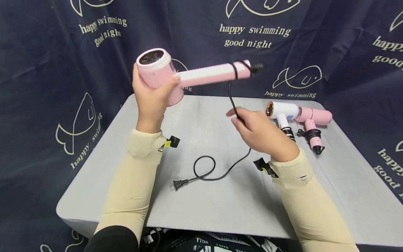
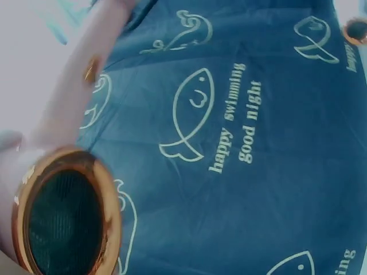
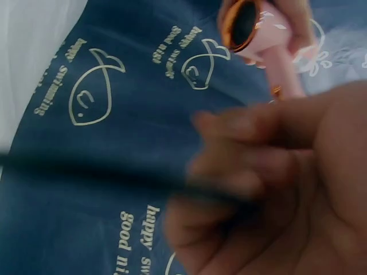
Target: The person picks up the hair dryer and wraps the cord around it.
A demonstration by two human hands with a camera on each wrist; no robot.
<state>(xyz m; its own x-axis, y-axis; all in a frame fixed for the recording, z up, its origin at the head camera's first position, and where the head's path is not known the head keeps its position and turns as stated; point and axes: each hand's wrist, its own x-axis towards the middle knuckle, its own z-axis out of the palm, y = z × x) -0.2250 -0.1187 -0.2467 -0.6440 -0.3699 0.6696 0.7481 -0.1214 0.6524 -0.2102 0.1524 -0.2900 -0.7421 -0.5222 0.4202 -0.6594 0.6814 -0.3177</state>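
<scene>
My left hand [image 1: 151, 101] grips a pink hair dryer [image 1: 211, 74] by its barrel, raised over the table. The dryer's handle points right, and a black cord [image 1: 231, 96] loops round its end. Below that end, the cord runs into my right hand [image 1: 266, 133], whose curled fingers hold it. The rest of the cord trails down to the tabletop, with one loose loop and a two-pin plug [image 1: 180, 184]. In the left wrist view the dryer's copper-rimmed opening [image 2: 66, 223] shows close up. The cord in the right wrist view is blurred.
On the grey table [image 1: 104, 175], at the right, lie a white hair dryer [image 1: 284, 111] and another pink hair dryer [image 1: 321, 116], both with cords wound on their handles. A dark blue printed curtain [image 1: 201, 21] hangs behind and at both sides.
</scene>
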